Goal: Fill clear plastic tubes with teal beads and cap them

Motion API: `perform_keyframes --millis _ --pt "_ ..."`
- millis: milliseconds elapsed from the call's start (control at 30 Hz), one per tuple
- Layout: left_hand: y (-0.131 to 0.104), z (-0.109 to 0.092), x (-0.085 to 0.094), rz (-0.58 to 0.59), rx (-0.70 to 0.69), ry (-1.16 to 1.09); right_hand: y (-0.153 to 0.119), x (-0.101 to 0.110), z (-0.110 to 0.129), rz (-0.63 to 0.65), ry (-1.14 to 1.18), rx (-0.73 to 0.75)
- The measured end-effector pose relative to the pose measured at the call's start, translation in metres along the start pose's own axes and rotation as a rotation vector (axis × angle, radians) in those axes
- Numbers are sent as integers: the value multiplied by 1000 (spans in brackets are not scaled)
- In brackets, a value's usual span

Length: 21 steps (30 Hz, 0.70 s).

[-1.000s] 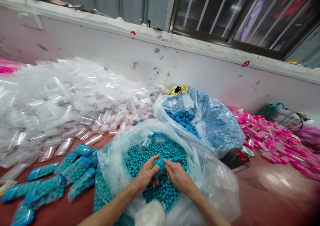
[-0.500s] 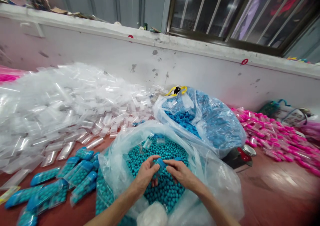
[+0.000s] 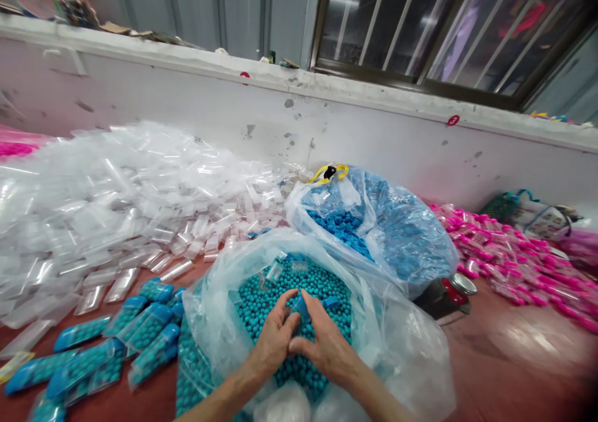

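- Head view, left hand (image 3: 275, 330): your thumb and fingers pinch the blue-topped tube (image 3: 303, 310); that grip looks much the same as a moment ago.
- Head view, right hand (image 3: 327, 341): changed. It has swung in and turned more upright, index tip up against the blue top, thumb now close to your left hand. Can't tell whether those fingers grasp or only press.
- Head view, tube: between your two hands, above the balls (image 3: 255, 306) in the open bag (image 3: 217, 294); mostly hidden by fingers. The shift reads as pushing or seating the top, so this piece is probably not done.
- Head view, around: a loose blue cap (image 3: 331, 302) lies on the balls just beyond your right hand; filled tubes (image 3: 144, 325) lie left of the bag, clear tubes (image 3: 126, 207) heaped behind them.
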<state>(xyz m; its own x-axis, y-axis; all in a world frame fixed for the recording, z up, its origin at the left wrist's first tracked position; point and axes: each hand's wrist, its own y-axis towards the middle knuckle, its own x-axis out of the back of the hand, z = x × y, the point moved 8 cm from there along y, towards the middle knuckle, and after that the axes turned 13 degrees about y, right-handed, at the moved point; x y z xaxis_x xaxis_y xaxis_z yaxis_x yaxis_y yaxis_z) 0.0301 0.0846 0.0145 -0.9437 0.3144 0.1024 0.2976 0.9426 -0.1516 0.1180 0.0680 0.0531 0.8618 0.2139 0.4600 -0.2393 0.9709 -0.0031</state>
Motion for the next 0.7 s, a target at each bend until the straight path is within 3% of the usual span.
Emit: perform_keyframes --millis 100,200,300,400,567,700 --pt "-1 -13 0 24 -46 -81 -3 -8 -2 38 -107 -27" --pt "-4 -23 -5 78 -52 -155 -3 -8 4 -50 -161 45" --pt "-5 -21 -8 46 16 -161 -6 -9 12 -159 -225 142" --pt "-4 -19 -7 -27 33 -129 -10 -11 12 -243 -268 213" --pt "-6 -27 -7 -57 -75 17 -17 -14 1 -362 -313 329" --pt "-12 -34 -7 -73 -171 151 -20 -20 -5 -353 -296 340"
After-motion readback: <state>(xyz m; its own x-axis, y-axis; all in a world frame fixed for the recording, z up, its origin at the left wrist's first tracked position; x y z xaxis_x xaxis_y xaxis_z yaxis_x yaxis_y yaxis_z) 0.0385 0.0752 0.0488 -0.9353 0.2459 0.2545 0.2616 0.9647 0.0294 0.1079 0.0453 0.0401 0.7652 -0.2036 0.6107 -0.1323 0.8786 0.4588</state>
